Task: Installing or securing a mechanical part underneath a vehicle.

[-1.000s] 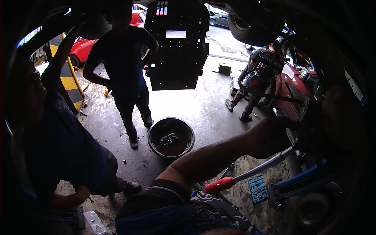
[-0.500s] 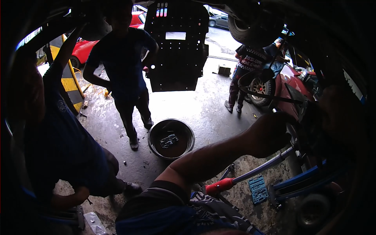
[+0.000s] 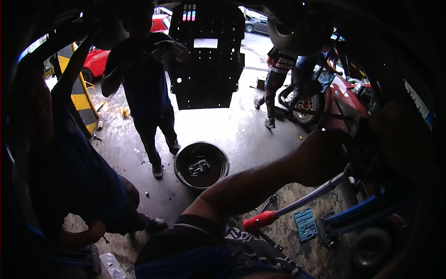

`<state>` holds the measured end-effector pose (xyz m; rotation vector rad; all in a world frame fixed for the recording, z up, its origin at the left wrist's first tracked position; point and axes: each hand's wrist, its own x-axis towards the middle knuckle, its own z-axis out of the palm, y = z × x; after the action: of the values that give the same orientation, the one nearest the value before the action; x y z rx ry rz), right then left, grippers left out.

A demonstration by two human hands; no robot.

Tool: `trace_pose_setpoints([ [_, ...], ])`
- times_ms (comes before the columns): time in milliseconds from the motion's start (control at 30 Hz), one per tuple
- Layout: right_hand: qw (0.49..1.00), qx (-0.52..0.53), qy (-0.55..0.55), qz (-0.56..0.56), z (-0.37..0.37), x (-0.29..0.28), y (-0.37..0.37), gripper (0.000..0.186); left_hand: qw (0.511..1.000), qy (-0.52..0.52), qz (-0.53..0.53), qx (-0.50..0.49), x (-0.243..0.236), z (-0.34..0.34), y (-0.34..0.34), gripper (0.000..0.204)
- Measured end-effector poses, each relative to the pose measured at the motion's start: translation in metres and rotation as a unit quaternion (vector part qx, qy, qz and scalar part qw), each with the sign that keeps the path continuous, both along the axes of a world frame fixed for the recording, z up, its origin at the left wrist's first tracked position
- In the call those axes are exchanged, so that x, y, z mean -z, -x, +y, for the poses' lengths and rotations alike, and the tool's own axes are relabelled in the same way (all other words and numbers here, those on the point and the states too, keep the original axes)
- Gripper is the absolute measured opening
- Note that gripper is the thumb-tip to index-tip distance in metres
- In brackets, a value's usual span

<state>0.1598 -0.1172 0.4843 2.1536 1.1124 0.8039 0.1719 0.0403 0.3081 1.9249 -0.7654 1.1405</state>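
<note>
One left hand (image 3: 323, 156) of the wearer, bent at the wrist, lies against or just before a shadowed assembly (image 3: 364, 160) at the right; its fingers are hidden, so whether it grips anything cannot be told. The right hand cannot be made out in the darkness beyond. Compared with half a second ago, the left hand keeps nearly the same pose, while the standing co-worker (image 3: 146, 88) has raised both forearms to the chest, and the co-worker in the checked shirt (image 3: 281, 63) has stepped leftward from the wheel (image 3: 306, 106), uncovering more of a person in blue (image 3: 304, 65) beside the red car (image 3: 341, 95). These shifts appear to leave the wearer's work at the assembly unaffected. On the floor (image 3: 253, 151), a blue tool case (image 3: 305, 225) has its upper edge just below a red-sleeved pole (image 3: 260, 221) and its lower right corner near a blue beam (image 3: 355, 212); a metal part (image 3: 199, 167) lies within the rim of a dark basin (image 3: 227, 163). Pale lettering crosses the back of the checked shirt, and pale markings decorate the wearer's shirt (image 3: 260, 246); no label is legible on the tool case.
</note>
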Motion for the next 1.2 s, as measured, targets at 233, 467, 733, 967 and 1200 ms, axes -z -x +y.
trace_pose_setpoints([
  [233, 0.987, 0.074, 0.049, 0.134, 0.024, -0.019, 0.015, 0.024, 1.0, 0.016, -0.011, -0.002, 0.007, 0.008, 0.009, 0.035],
  [467, 0.997, 0.038, 0.038, 0.056, 0.016, -0.015, 0.003, 0.024, 0.992, 0.089, 0.057, 0.07, 0.0, 0.007, 0.006, 0.034],
  [733, 0.981, 0.114, 0.009, 0.159, 0.023, -0.023, -0.001, 0.022, 0.994, 0.068, 0.012, 0.089, -0.01, 0.001, -0.003, 0.035],
  [967, 0.982, 0.148, 0.068, 0.092, 0.025, -0.021, 0.011, 0.02, 1.0, -0.001, -0.003, 0.002, -0.01, 0.002, 0.004, 0.037],
  [1200, 0.994, 0.04, -0.049, 0.086, 0.012, -0.003, -0.001, 0.019, 0.993, 0.069, 0.06, 0.074, -0.007, -0.002, 0.005, 0.036],
])
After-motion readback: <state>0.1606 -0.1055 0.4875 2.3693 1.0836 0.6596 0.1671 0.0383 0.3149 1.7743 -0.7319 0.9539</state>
